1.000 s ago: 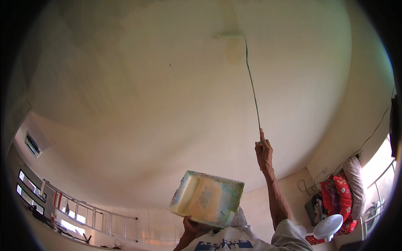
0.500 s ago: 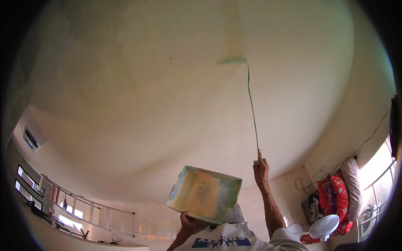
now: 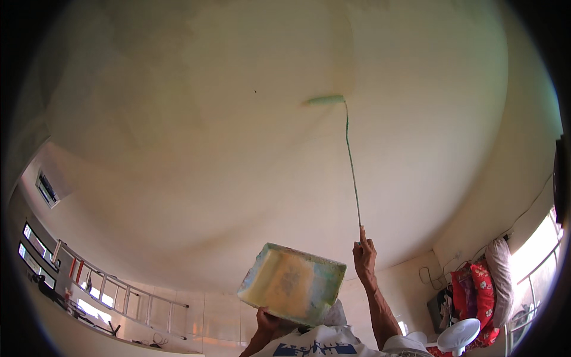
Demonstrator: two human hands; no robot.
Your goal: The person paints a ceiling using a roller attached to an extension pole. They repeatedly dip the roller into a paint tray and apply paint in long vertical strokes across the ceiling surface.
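- Across most of my view spreads the pale ceiling (image 3: 196,172), a darker strip at upper centre.
- Low on the left, well apart from both hands, I see a metal ladder (image 3: 126,300).
- Low on the right sits red bedding (image 3: 483,291), beside the bright window (image 3: 538,239).
- Touching the ceiling or just beneath it, I cannot tell which, is the green roller (image 3: 327,100).
- My tray (image 3: 321,285) tilts its inside toward the camera, blocking most of the left fingers.
- A white fan (image 3: 458,335) overlaps the bedding.
- My right hand (image 3: 364,260) is raised, forefinger along the roller's rod, other fingers curled round its handle.
- My left hand (image 3: 267,319), low, clasps the tray's near rim.
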